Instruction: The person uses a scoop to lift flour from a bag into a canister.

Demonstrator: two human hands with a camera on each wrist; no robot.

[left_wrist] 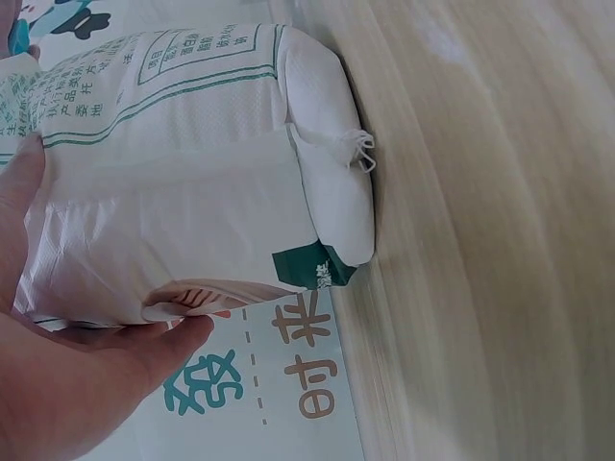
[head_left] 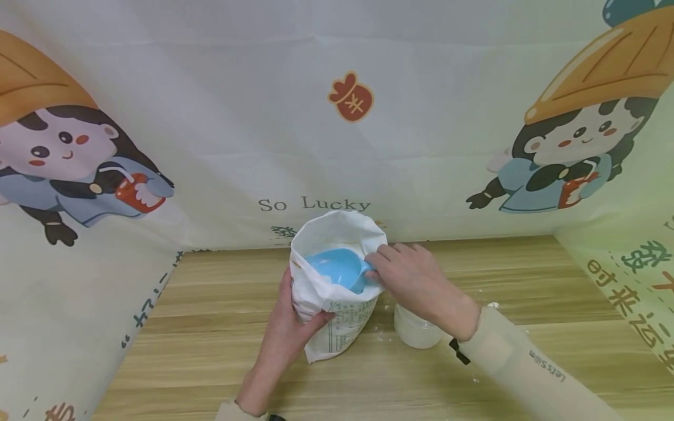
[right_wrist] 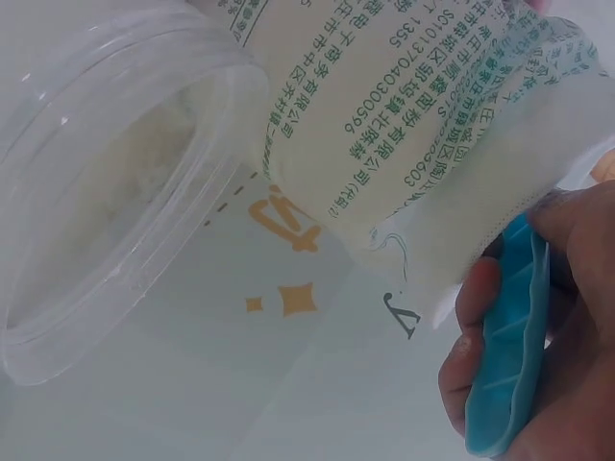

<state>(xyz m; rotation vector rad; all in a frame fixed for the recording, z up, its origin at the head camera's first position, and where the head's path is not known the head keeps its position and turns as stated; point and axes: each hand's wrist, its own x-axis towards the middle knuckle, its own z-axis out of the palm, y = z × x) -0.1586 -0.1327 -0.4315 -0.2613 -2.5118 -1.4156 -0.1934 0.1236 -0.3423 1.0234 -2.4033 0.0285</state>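
A white woven bag [head_left: 344, 327] with green print stands tilted on the table, its mouth open. My left hand [head_left: 289, 327] grips its side, thumb at the front and fingers behind; the left wrist view shows this hand [left_wrist: 86, 365] around the bag [left_wrist: 183, 192]. In the bag's mouth lies the bowl of a blue scoop [head_left: 339, 269]. My right hand [head_left: 413, 280] holds the scoop by its ribbed handle [right_wrist: 514, 336], fingers curled around it at the bag's rim. Under my right forearm stands a clear plastic jar [head_left: 418, 328], open-topped, with pale contents visible in the right wrist view.
The wooden table [head_left: 210, 339] bears bits of white powder [head_left: 492, 304] near the jar. Behind and at both sides hangs a printed cloth backdrop [head_left: 253, 117] with cartoon figures and lettering. The bag stands close to the table's back edge.
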